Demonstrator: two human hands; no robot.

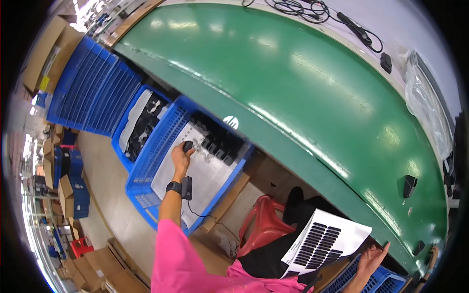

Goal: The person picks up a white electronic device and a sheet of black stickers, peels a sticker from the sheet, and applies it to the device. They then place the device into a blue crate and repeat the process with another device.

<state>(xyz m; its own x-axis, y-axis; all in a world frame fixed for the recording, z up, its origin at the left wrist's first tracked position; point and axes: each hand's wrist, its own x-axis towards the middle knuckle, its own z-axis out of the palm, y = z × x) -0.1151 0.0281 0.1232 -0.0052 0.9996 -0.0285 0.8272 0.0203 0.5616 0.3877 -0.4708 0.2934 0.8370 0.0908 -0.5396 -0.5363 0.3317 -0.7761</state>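
Observation:
My left hand [180, 160] reaches over a large blue crate [142, 168], its fingers closed on a small black block-shaped part [187, 146]. Beneath it in the crate lies a white sheet [195, 173], with several similar black parts [215, 150] along its far side. On the right, my right hand [371, 261] is beside the near edge of the green work surface, fingers apart and holding nothing visible. A white sheet with rows of black slot-like marks [317, 244] rests tilted over my lap, left of that hand.
The long green work surface [273, 73] bears a black part [410, 186] and a smaller one [418, 247] on the right. Cables [312, 12] lie along its far edge. Left are more blue crates [93, 90] and cardboard boxes [97, 266]; a red stool [264, 224] stands below.

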